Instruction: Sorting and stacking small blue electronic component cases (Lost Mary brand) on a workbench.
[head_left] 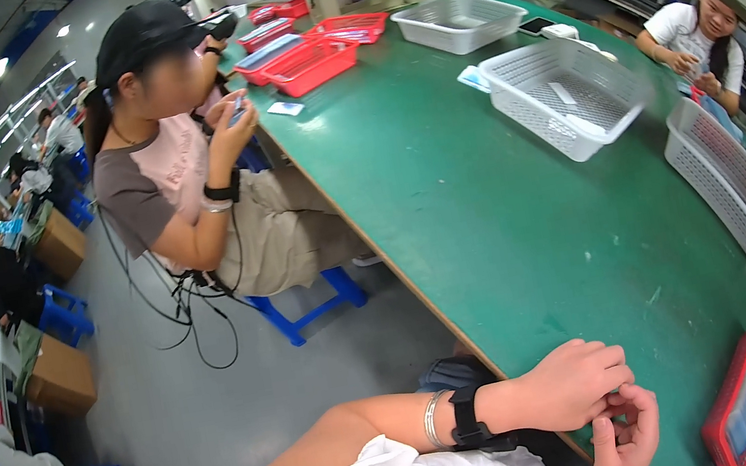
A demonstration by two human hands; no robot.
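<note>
My left hand (pixel 560 388) reaches over the near edge of the green table (pixel 494 241), palm down with its fingers bent inward and closed. Its wrist carries a black band (pixel 466 416) and silver bangles (pixel 435 421). Just below it, my right hand (pixel 632 439) has loosely curved fingers, with the thumb raised apart from them. The fingertips of both hands meet. Nothing shows between the right thumb and fingers, while the left hand's grasp is hidden. Nearest on the right is a red basket (pixel 739 393) holding blue flat items.
Pale plastic baskets (pixel 566 99) (pixel 460 23) (pixel 722 176) stand along the table, with red baskets (pixel 301 68) at the far left. A seated person (pixel 170 159) in a black cap handles a small item at left; another person (pixel 705 50) works at far right. A blue stool (pixel 311 306) stands below.
</note>
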